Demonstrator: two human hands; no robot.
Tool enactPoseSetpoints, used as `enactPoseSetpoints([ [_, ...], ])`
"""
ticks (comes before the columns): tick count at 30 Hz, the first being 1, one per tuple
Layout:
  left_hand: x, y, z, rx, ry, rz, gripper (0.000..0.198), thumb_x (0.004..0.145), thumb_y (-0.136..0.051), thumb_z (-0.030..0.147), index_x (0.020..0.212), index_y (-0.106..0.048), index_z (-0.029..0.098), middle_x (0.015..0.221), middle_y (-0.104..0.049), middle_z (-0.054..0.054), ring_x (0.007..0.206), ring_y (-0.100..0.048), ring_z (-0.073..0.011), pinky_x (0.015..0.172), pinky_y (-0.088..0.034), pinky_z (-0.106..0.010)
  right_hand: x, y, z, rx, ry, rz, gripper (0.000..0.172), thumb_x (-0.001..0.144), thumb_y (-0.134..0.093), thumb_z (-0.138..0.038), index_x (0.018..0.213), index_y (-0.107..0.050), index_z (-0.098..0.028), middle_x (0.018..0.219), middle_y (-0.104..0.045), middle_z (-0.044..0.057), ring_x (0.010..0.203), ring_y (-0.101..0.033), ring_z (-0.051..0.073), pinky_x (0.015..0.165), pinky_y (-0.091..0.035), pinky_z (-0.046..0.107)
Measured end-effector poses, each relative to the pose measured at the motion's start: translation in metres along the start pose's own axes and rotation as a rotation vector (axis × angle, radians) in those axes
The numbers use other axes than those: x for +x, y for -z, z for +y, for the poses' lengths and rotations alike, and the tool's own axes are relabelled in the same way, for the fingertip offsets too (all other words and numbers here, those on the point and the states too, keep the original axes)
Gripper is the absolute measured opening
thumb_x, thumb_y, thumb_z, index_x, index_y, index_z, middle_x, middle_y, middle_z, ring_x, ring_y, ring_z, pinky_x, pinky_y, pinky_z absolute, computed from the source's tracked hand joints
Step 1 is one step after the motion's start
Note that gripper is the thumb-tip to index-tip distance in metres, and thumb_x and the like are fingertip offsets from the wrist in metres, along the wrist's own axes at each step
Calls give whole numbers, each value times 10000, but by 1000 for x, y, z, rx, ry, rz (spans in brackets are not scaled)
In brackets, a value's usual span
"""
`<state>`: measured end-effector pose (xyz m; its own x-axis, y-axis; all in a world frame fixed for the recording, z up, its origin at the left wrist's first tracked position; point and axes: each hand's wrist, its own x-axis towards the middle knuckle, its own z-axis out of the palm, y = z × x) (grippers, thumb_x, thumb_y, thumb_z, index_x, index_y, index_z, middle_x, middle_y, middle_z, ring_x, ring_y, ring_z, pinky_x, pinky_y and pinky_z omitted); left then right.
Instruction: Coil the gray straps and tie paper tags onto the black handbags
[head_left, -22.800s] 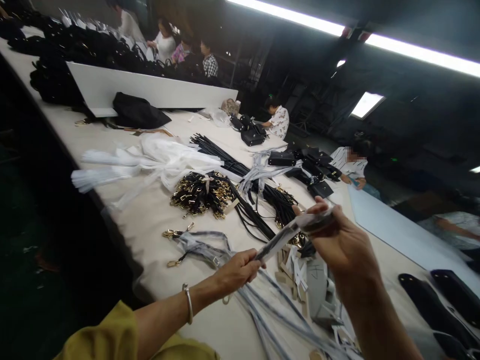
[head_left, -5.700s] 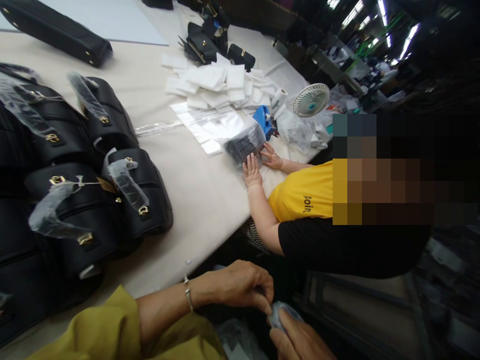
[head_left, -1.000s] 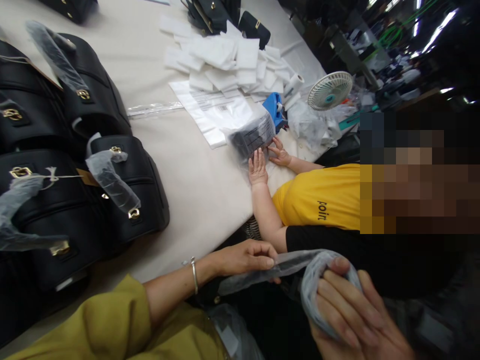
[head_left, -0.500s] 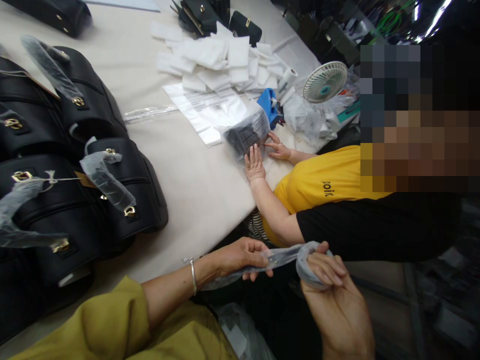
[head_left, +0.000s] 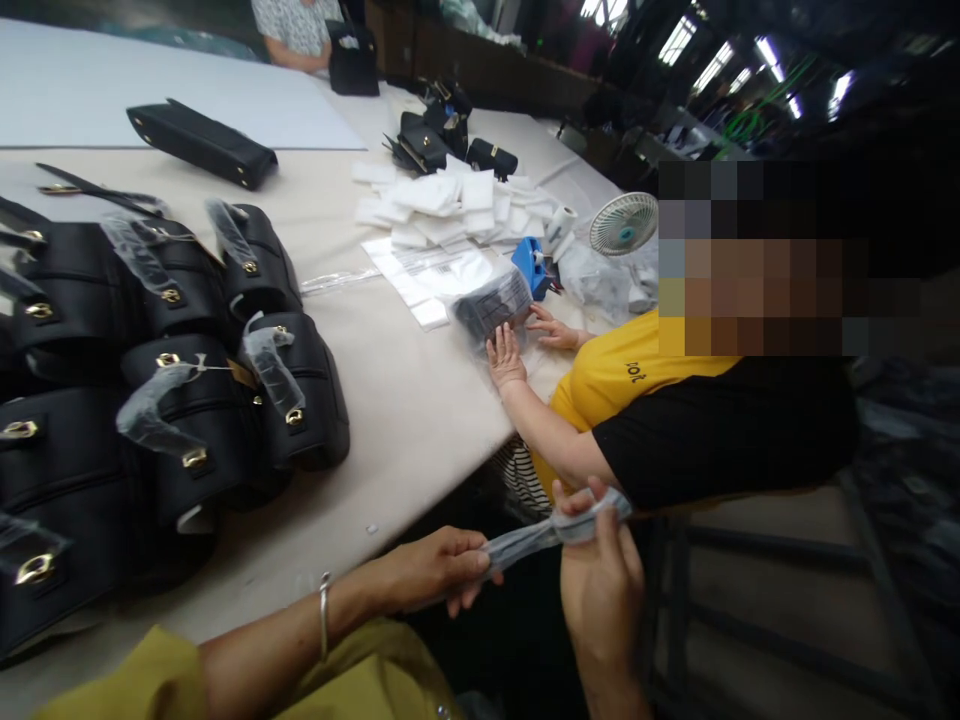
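A strip of translucent plastic film (head_left: 523, 542) is stretched between my two hands, just off the table's near edge. My left hand (head_left: 442, 568) pinches one part between thumb and fingers. Around the fingers of my right hand (head_left: 602, 590) the film is wound in a loop, and those fingers are curled closed on it. On the table to the left stand several black handbags (head_left: 300, 380) with gold hardware. Clear film covers their handles, such as this wrapped handle (head_left: 274, 365).
A co-worker in a yellow and black shirt (head_left: 600, 385) rests both hands on a bagged dark item (head_left: 487, 310). Beyond lie white foam sheets (head_left: 435, 200), a blue tape dispenser (head_left: 531, 265) and a fan (head_left: 624, 223). A black bag (head_left: 202, 145) lies at the back left.
My view has tilted up, showing more of the far table. My right hand has turned and come closer to my left, and the film loop looks narrower. The co-worker's hands stay on the bagged item.
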<state>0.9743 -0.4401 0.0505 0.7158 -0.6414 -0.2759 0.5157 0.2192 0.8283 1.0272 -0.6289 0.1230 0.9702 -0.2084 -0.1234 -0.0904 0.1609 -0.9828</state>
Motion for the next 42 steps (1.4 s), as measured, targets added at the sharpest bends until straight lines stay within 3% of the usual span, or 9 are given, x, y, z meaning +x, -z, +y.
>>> enactPoseSetpoints([
  [3, -10, -15, 12, 85, -11, 58, 607, 878, -462, 700, 1046, -637, 144, 646, -464, 46, 532, -396, -73, 507, -346, -184, -12, 4, 24, -443, 194, -154, 320, 960, -503, -467, 1032, -613, -175, 1040, -662, 93, 1136, -590, 260, 1003, -456, 474],
  [7, -22, -29, 13, 171, 64, 186, 476, 921, -453, 587, 1010, -601, 144, 634, -426, 57, 512, -320, -75, 478, -256, -200, -26, 13, 45, -861, 533, -498, 271, 984, -475, -381, 1118, -598, -179, 1091, -697, 136, 1040, -656, 280, 921, -525, 472],
  [10, -39, -41, 2, 333, 69, 319, 282, 840, -579, 323, 1082, -578, 178, 751, -525, 32, 619, -434, -105, 569, -344, -215, -36, 13, 52, -1021, 782, -802, 237, 994, -445, -274, 1177, -569, -190, 1072, -707, 123, 1022, -669, 285, 978, -492, 521],
  [17, -121, -81, -35, 679, 34, 730, 263, 745, -565, 155, 999, -529, 215, 858, -594, 12, 753, -530, -156, 640, -346, -240, -82, -9, 48, -1087, 946, -1298, 131, 971, -441, -234, 940, -558, -183, 802, -644, 69, 720, -631, 246, 644, -497, 378],
  [23, -199, -107, -79, 426, 42, 963, 134, 781, -590, 238, 903, -550, 199, 760, -614, 35, 647, -553, -128, 570, -370, -211, -142, -43, 51, -1123, 1087, -1637, 345, 784, -757, -398, 939, -564, -159, 856, -647, 91, 770, -622, 288, 682, -486, 405],
  [29, -271, -136, -108, 202, 35, 1157, 149, 805, -583, 277, 914, -591, 177, 656, -625, 41, 549, -550, -115, 515, -373, -194, -204, -86, 67, -1040, 1300, -1851, 184, 924, -553, -335, 866, -573, -161, 756, -637, 75, 687, -597, 246, 623, -400, 350],
  [33, -334, -147, -123, 287, -55, 1181, 147, 787, -657, 263, 907, -677, 180, 747, -677, 26, 686, -575, -124, 619, -390, -195, -253, -122, 70, -998, 979, -2130, 185, 910, -521, -303, 778, -556, -178, 720, -617, 19, 631, -531, 166, 576, -319, 285],
  [37, -407, -149, -155, 203, -167, 1190, 154, 790, -659, 246, 909, -723, 172, 841, -696, 12, 765, -575, -128, 690, -398, -201, -317, -163, 75, -983, 146, -2402, 214, 877, -502, -296, 719, -572, -169, 581, -532, -40, 521, -452, 95, 503, -293, 217],
  [42, -497, -152, -206, -206, -341, 1155, 204, 711, -699, 273, 870, -669, 148, 701, -629, 36, 609, -516, -89, 546, -356, -178, -410, -210, 94, -896, -617, -2422, 391, 856, -531, -467, 837, -687, -109, 472, -506, -44, 367, -372, 65, 381, -244, 184],
])
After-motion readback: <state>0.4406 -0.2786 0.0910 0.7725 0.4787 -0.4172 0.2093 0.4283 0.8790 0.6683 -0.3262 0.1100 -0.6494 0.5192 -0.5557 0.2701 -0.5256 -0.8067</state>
